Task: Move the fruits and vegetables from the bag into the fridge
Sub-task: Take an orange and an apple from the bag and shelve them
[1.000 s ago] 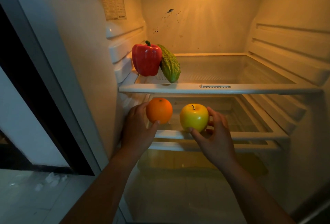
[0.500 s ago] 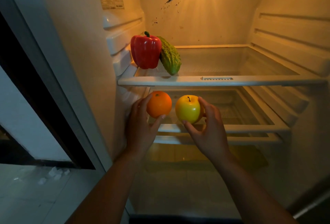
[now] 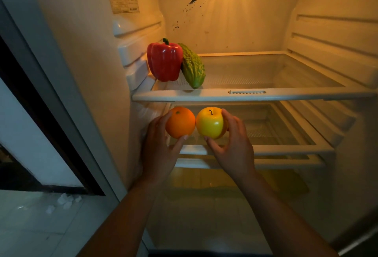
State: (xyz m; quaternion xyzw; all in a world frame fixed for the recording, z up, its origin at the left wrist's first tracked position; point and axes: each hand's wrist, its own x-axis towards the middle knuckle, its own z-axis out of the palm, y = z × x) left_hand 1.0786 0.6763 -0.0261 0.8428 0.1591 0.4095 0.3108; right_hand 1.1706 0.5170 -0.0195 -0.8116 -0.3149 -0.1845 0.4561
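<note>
My left hand grips an orange at the left front of the fridge's middle shelf. Beside it my right hand grips a yellow-green apple. The two fruits touch side by side, just above the shelf's front edge. On the upper shelf, at its left end, a red bell pepper stands upright with a green bitter gourd leaning against it. The bag is out of view.
The open fridge has a lit, yellowish interior with ribbed side walls. Below the middle shelf sits a lower compartment. A pale tiled floor lies outside at the left.
Both hands have carried the fruits closer together and a little deeper over the middle shelf; the orange and apple now touch. The camera has tilted slightly downward.
</note>
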